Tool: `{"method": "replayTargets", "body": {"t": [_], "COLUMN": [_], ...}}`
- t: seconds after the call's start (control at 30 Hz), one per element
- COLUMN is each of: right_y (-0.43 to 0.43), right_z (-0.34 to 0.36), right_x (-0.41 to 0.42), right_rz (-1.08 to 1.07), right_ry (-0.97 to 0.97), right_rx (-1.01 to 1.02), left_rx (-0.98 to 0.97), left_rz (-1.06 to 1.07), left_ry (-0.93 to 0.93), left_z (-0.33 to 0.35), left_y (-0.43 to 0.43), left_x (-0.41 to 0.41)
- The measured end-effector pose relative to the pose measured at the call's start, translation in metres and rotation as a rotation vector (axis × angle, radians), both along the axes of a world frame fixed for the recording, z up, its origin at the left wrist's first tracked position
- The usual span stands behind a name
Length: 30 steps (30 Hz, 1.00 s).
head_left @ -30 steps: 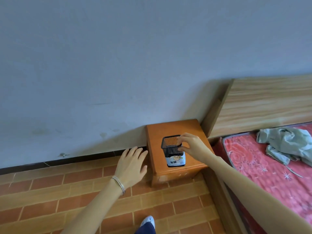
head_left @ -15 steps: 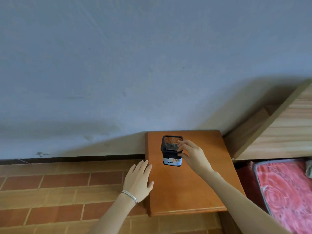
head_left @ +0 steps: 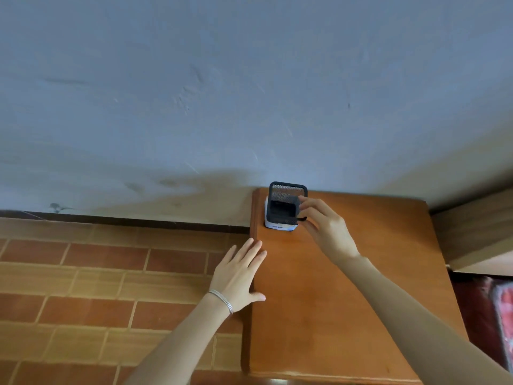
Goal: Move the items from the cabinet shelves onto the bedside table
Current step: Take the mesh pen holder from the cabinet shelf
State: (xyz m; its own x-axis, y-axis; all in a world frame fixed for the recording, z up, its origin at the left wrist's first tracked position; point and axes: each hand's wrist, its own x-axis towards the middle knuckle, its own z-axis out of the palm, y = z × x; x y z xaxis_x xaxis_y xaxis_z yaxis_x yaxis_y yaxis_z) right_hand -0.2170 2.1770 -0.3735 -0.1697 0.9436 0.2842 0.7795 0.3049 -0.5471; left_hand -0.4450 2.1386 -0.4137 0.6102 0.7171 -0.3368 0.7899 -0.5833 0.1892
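Observation:
A black mesh pen holder (head_left: 286, 204) with a white label at its base stands on the far left corner of the orange wooden bedside table (head_left: 347, 301), close to the wall. My right hand (head_left: 324, 226) pinches its right rim with thumb and fingers. My left hand (head_left: 238, 276), with a thin bracelet on the wrist, rests flat and spread on the table's left edge, holding nothing. The cabinet is out of view.
A grey-blue wall (head_left: 249, 93) rises right behind the table. Brown brick-pattern floor tiles (head_left: 97, 287) lie to the left. A pale wooden headboard (head_left: 477, 234) and a strip of red bedding (head_left: 502, 315) sit at the right.
The view has come much closer to the table. The pen holder went from the table's front to its far left corner, still in my right hand. My left hand came onto the table edge.

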Motion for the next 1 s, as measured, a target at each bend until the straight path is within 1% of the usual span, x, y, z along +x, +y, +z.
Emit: {"method": "replayTargets", "body": {"t": [0.17,0.3,0.43,0.6,0.73,0.83,0.9,1.0], "right_y": [0.028,0.04,0.045,0.045,0.044,0.039,0.031,0.014], "right_z": [-0.005,-0.007,-0.008,-0.005,0.0,0.016,0.037,0.078], "right_x": [-0.008,-0.012,-0.009,-0.009,-0.011,-0.012,-0.006,0.012], "right_rz": [0.01,-0.017,-0.001,0.01,-0.012,-0.047,-0.066,-0.1], "right_ry": [-0.03,-0.029,-0.081,-0.121,-0.221,-0.235,-0.241,-0.308], "right_rx": [0.015,0.04,0.035,0.037,0.055,0.027,0.017,-0.037], "left_rx": [-0.003,-0.02,-0.04,-0.037,-0.044,-0.069,-0.062,0.056], "left_rz": [-0.032,-0.015,-0.01,-0.021,-0.044,-0.026,-0.012,-0.075], "left_ry": [-0.002,-0.023,-0.032,0.002,0.056,0.077,0.074,0.039], "left_z": [-0.005,-0.005,-0.004,-0.002,0.006,0.025,0.049,0.101], "left_y": [0.016,0.017,0.018,0.019,0.021,0.031,0.044,0.06], "left_x": [0.002,0.004,0.004,0.004,0.008,0.009,0.011,0.024]}}
